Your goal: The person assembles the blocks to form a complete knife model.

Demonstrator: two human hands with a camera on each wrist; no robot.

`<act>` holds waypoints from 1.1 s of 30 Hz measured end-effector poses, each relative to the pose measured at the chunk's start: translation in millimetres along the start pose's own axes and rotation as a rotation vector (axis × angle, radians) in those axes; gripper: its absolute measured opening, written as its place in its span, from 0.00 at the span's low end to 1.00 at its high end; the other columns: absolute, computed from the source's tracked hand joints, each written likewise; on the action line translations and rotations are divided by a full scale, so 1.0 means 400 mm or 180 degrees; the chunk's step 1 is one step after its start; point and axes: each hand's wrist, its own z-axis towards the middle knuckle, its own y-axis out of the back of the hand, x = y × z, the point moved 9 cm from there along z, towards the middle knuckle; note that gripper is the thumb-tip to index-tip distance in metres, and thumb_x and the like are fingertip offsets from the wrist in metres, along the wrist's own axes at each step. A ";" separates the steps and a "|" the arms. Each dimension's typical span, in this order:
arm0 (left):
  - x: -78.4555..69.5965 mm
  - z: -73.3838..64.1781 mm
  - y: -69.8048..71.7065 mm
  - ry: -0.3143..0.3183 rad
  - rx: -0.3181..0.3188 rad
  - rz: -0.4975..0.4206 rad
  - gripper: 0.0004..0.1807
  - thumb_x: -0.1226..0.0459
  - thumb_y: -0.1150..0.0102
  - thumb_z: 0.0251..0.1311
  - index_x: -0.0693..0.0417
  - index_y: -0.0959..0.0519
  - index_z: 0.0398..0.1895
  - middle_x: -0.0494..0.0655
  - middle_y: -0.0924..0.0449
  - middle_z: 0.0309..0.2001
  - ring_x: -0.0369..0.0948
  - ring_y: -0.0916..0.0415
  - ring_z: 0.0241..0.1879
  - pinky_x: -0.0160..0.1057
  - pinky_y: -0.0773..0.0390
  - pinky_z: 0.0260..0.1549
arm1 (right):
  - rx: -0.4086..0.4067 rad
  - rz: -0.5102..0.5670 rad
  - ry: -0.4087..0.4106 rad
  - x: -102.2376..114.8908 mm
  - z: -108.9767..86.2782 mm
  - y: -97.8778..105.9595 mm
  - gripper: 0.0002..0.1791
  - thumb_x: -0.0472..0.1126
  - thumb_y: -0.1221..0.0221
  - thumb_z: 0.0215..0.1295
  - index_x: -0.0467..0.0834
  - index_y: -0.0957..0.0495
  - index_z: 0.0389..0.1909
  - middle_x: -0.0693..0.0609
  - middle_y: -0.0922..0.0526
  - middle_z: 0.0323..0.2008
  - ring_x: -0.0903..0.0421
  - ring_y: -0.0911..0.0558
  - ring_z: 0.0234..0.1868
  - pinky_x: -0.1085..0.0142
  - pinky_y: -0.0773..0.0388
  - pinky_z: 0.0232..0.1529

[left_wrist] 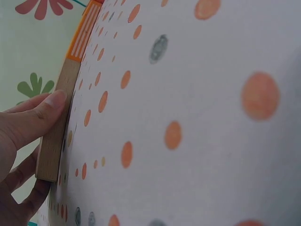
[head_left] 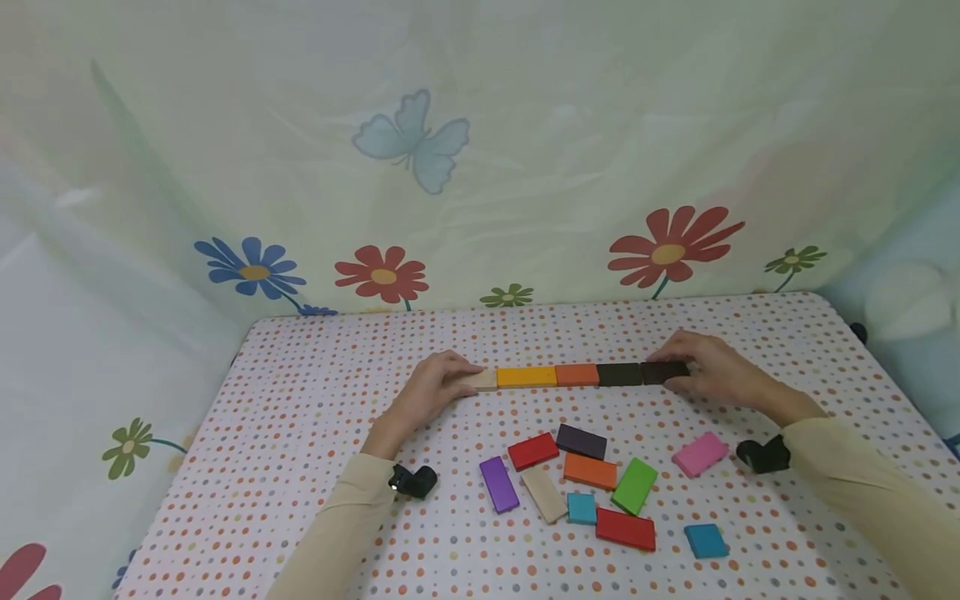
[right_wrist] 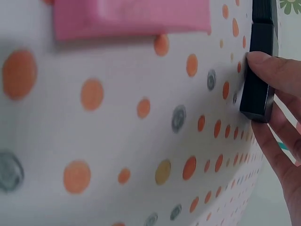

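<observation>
A straight row of blocks lies across the table. At its left end my left hand (head_left: 427, 387) grips a natural wood block (left_wrist: 54, 136), thumb on the near side and fingers behind and at the end. A yellow block (head_left: 527, 378), an orange block (head_left: 576, 375) and a black block (head_left: 619, 374) follow in the row, end to end. My right hand (head_left: 716, 367) holds the dark block (right_wrist: 258, 84) at the right end between thumb and fingers. In the head view the left hand covers much of the wood block.
Nearer me lie several loose blocks, among them purple (head_left: 498, 484), green (head_left: 634, 487) and red (head_left: 626, 529) ones. A pink block (head_left: 701, 454) and a blue block (head_left: 706, 541) sit to the right. Behind the dotted tabletop (head_left: 315, 375) hangs a flowered curtain (head_left: 525, 167).
</observation>
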 end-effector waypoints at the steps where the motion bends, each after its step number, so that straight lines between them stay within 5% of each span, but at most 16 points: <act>1: 0.001 0.000 0.000 0.0001 0.0000 0.0001 0.19 0.65 0.28 0.62 0.52 0.13 0.58 0.48 0.15 0.52 0.48 0.21 0.55 0.50 0.23 0.60 | -0.0007 0.0020 -0.0004 0.000 0.001 -0.001 0.21 0.29 0.25 0.57 0.34 0.14 0.52 0.42 0.18 0.45 0.42 0.20 0.48 0.42 0.20 0.50; 14: 0.001 -0.001 -0.002 -0.0012 0.0007 -0.0010 0.20 0.65 0.28 0.63 0.52 0.13 0.58 0.49 0.15 0.52 0.48 0.21 0.55 0.50 0.23 0.60 | -0.0013 -0.0192 0.0146 0.029 0.003 -0.002 0.24 0.27 0.24 0.53 0.33 0.15 0.53 0.40 0.18 0.46 0.38 0.21 0.51 0.37 0.22 0.54; 23: 0.005 -0.003 -0.001 0.0052 0.0041 -0.0020 0.20 0.65 0.28 0.63 0.52 0.13 0.59 0.49 0.16 0.53 0.48 0.22 0.56 0.49 0.23 0.61 | -0.0113 -0.0198 0.0529 0.207 0.016 -0.003 0.22 0.27 0.28 0.59 0.34 0.17 0.55 0.39 0.21 0.50 0.39 0.22 0.53 0.41 0.20 0.53; 29: 0.004 0.001 0.004 0.0044 0.0003 -0.0013 0.20 0.65 0.27 0.62 0.51 0.13 0.58 0.48 0.15 0.53 0.46 0.21 0.55 0.48 0.22 0.60 | 0.0268 -0.0091 0.0877 0.327 0.011 -0.073 0.16 0.35 0.27 0.63 0.37 0.15 0.52 0.47 0.20 0.47 0.48 0.20 0.47 0.54 0.15 0.46; 33: 0.004 0.004 0.000 0.0023 0.0010 -0.0020 0.20 0.65 0.28 0.63 0.52 0.13 0.59 0.48 0.15 0.53 0.46 0.21 0.55 0.47 0.22 0.59 | 0.0674 -0.0032 0.0836 0.352 0.001 -0.131 0.14 0.39 0.29 0.67 0.42 0.14 0.52 0.53 0.22 0.47 0.55 0.21 0.46 0.61 0.16 0.47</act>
